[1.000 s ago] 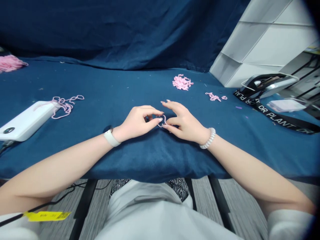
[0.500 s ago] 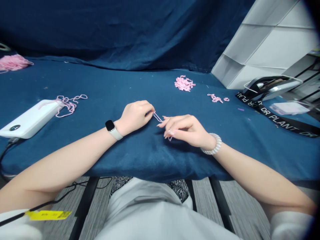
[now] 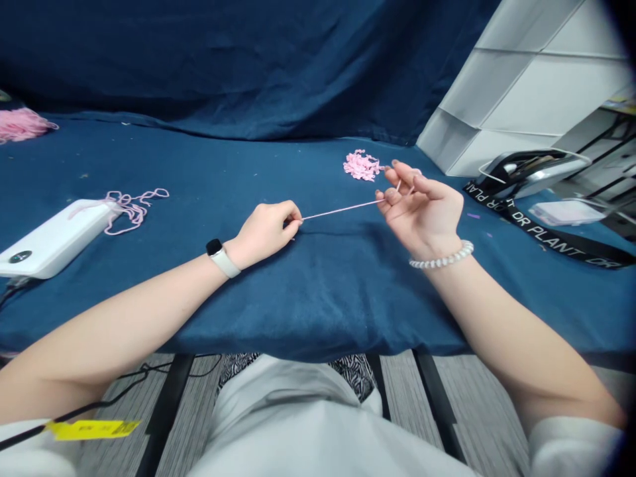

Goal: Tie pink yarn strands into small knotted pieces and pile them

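A pink strand of yarn [image 3: 342,210] runs taut between my two hands, just above the blue cloth [image 3: 298,291]. My left hand [image 3: 271,228] pinches one end between thumb and fingertips, low over the cloth. My right hand [image 3: 422,205] is raised with its palm turned up, and the other end of the yarn is held by its curled fingers. A thin loop of the strand shows between the thumb and index finger. Just beyond the right fingertips lies a small heap of short pink yarn pieces [image 3: 362,165].
On the left, a white power bank [image 3: 59,235] with a cable lies beside loose pink yarn [image 3: 132,211]. A bundle of pink yarn [image 3: 22,124] sits at the far left. A black lettered strap [image 3: 561,242], a dark case [image 3: 527,171] and a clear box [image 3: 566,212] are on the right.
My right hand has moved up and to the right and turned palm up, drawing the yarn from a short slack loop into a long straight line. My left hand has barely moved.
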`<state>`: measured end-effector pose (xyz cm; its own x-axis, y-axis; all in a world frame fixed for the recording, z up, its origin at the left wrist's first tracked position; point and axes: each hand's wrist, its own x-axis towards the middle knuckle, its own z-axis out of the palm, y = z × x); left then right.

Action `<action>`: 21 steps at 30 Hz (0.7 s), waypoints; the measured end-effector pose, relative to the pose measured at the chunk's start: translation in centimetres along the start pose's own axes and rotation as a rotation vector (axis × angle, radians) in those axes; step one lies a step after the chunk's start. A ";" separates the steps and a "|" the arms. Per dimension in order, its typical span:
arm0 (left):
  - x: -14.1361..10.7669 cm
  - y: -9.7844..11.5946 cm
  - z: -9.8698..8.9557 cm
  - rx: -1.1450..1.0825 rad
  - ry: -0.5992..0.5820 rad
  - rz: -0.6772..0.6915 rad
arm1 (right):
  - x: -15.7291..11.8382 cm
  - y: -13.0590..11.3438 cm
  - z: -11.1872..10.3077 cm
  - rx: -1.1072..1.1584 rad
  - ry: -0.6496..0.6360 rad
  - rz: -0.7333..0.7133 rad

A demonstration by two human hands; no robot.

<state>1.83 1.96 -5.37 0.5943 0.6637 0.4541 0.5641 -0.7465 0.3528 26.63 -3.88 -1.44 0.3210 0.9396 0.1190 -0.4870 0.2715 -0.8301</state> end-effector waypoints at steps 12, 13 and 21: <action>1.0 0.0 0.0 -0.962 0.034 -0.508 | 3.8 -1.6 -2.7 -0.055 0.311 0.012; 1.2 0.1 -0.3 -1.130 0.041 -0.535 | 4.0 -1.6 -3.0 -0.075 0.313 0.038; 1.1 1.4 -2.4 -1.459 0.025 -0.389 | 4.3 0.1 -4.1 -0.288 0.213 0.214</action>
<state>1.86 1.54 -2.48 0.5283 0.8353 0.1521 -0.3766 0.0700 0.9237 31.28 -0.66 -3.29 0.4124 0.8963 -0.1631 -0.3240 -0.0230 -0.9458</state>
